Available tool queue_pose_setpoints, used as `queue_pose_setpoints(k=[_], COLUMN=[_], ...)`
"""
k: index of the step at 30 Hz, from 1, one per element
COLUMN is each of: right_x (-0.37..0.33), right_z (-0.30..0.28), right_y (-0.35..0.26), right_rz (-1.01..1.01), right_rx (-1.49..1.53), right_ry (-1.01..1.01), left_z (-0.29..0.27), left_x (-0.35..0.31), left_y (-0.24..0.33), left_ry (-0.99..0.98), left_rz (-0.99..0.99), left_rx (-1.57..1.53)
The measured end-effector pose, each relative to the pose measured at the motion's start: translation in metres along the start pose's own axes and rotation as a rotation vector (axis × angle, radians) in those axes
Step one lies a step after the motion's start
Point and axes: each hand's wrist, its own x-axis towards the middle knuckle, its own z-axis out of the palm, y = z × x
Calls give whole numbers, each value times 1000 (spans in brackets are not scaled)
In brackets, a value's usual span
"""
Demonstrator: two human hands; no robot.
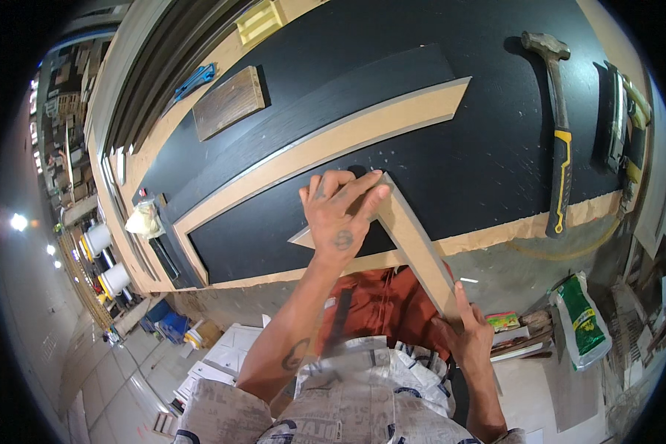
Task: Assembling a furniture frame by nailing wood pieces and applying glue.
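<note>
My left hand (340, 214) is closed around the mitred corner of a frame piece, thumb and fingertips pressed at the joint. One tan, grey-edged strip (419, 248) of this frame piece runs from the corner down toward me, past the table's front edge. A pointed end shows left of my left wrist; the part between is hidden by the hand. My right hand (468, 333) grips the strip's lower end, forefinger stretched along its side. Beyond them, a second L-shaped frame piece (311, 146) lies flat on the black tabletop (488, 166), its long arm ending in a slanted cut.
A hammer (560, 140) with a yellow-and-black handle lies at the right, near a dark metal tool (614, 122). A wood block (229, 103), blue-handled pliers (194, 80) and a yellow tray (259, 24) sit far left. A green-and-white bag (584, 322) lies below right.
</note>
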Motion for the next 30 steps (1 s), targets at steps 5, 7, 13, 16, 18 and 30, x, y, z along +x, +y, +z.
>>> queue_pose_setpoints(k=[5,7,13,16,18,30], right_x=[1,-1,-5,-5,-4,-1], right_z=[2,4,5,6,6,-3], right_y=[1,2,5,4,5,5], right_rz=[-18,-13,17,-6,-4,-12], right_rx=[-47,5,-32,-20,-20,9], right_ry=[5,14,-70,-55,-52,-28], left_z=[-1,-3,-3,-3,0,1], left_x=[1,1,-3,-4,-2,2], left_y=[-1,1,-2,-4,-5,-1], left_ry=[-1,-23,-19,-27,-5,-34], left_rz=[31,47,23,22,39,71], left_rx=[8,19,-6,2,-6,8])
